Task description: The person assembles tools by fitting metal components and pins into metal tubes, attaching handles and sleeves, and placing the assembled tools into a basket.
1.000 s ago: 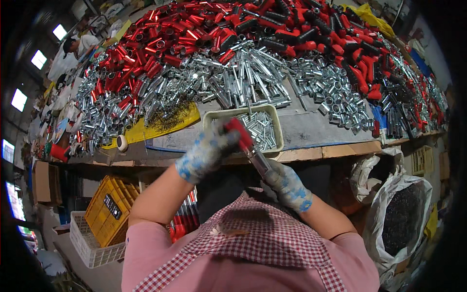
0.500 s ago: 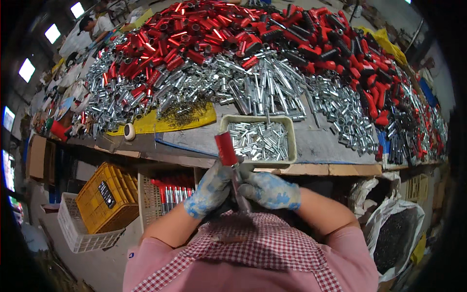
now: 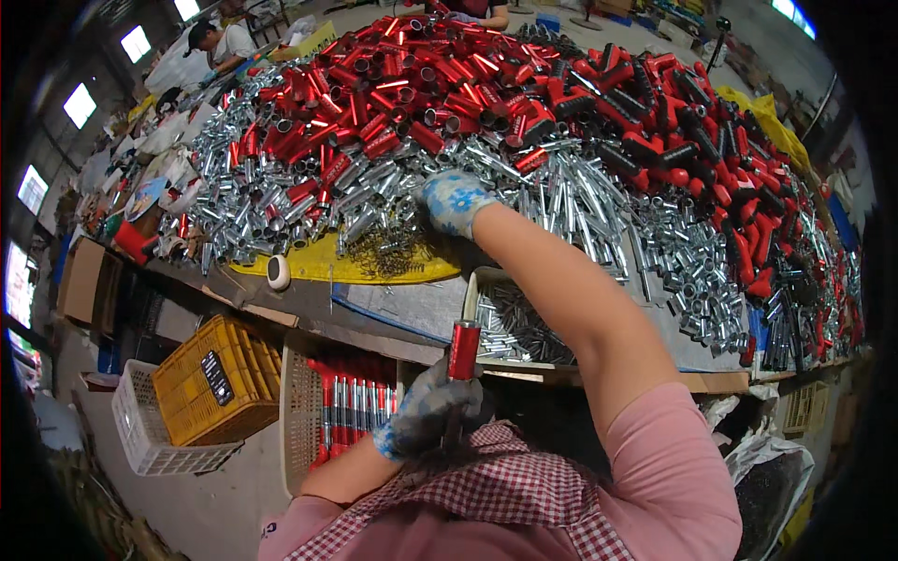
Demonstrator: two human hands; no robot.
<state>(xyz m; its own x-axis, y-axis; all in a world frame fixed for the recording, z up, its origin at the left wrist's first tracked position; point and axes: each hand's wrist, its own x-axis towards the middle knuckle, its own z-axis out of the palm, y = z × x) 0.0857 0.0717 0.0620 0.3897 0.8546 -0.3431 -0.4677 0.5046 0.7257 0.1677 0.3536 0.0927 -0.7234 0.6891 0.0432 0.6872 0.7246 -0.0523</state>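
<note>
My left hand point(image 3: 428, 411), in a grey and blue patterned glove, is closed round a red metal tube point(image 3: 464, 348) close to my apron. The tube stands upright with its round end up; its lower part is dark and hard to make out. My right hand point(image 3: 456, 203) is stretched far over the bench, at the edge of the silver metal tubes point(image 3: 369, 187). Its fingers are hidden at the pile, so what they touch does not show. Beside it lies a heap of thin dark springs point(image 3: 393, 254) on a yellow sack point(image 3: 309, 266).
A pale tray point(image 3: 470, 297) of short metal pins sits under my right forearm. Red tubes point(image 3: 412, 84) and red-black handles point(image 3: 645, 103) heap up behind. Below the bench are a crate point(image 3: 296, 411) of red-handled tools and yellow crates point(image 3: 201, 374). Other people work across and at far left.
My right hand has left the red tube and reached forward to the silver tubes. My left hand still holds the red tube, now lower and more upright. The view has shifted a little.
</note>
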